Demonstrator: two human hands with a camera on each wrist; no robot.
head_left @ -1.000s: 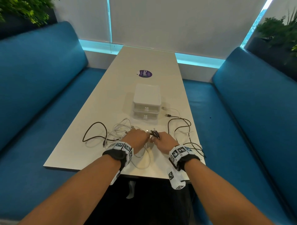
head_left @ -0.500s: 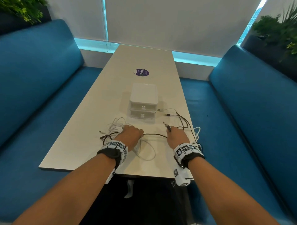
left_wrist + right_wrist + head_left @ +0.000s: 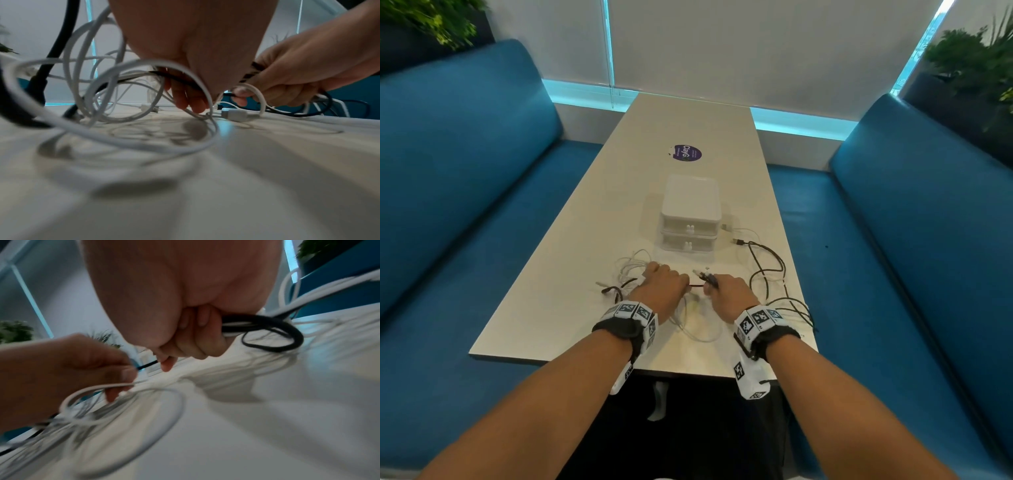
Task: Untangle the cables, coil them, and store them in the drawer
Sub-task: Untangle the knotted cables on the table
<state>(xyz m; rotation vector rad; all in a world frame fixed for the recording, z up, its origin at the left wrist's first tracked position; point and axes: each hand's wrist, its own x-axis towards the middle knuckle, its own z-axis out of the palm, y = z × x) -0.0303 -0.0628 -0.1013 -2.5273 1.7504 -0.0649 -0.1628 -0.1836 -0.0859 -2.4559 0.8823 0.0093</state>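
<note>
Both hands low over the near end of the table (image 3: 571, 260), close together, a short stretch of black cable (image 3: 768, 270) strung between them.

Left hand (image 3: 662, 289): fingers curled down into the white cables (image 3: 631, 270), with the black cable running into the fist too. In the left wrist view the white loops (image 3: 107, 91) hang under and left of that palm (image 3: 195, 40) and spill onto the tabletop; a white USB plug (image 3: 236, 115) lies flat just below the fingertips (image 3: 191, 104).

Right hand (image 3: 729, 294): clenched on a bunch of black cable, plug ends sticking out past the knuckles toward the drawer box (image 3: 690, 212). The right wrist view shows the fingers (image 3: 197, 344) wrapped round black strands (image 3: 267, 327) plus at least one white strand, and the thumb and forefinger pinching the black line that leads to the left hand (image 3: 72, 369). The rest of the black cable trails right of the grip in loose loops, some running off the table's right edge. One black plug lies beyond the grip, right of the box.

Drawer box sits past both hands, mid-table, two stacked drawers, both closed. Cables all still outside it and not coiled; white and black are still crossed left of the left-hand grip.

Purple sticker (image 3: 687, 152) beyond the box. Blue benches (image 3: 465, 171) either side.
</note>
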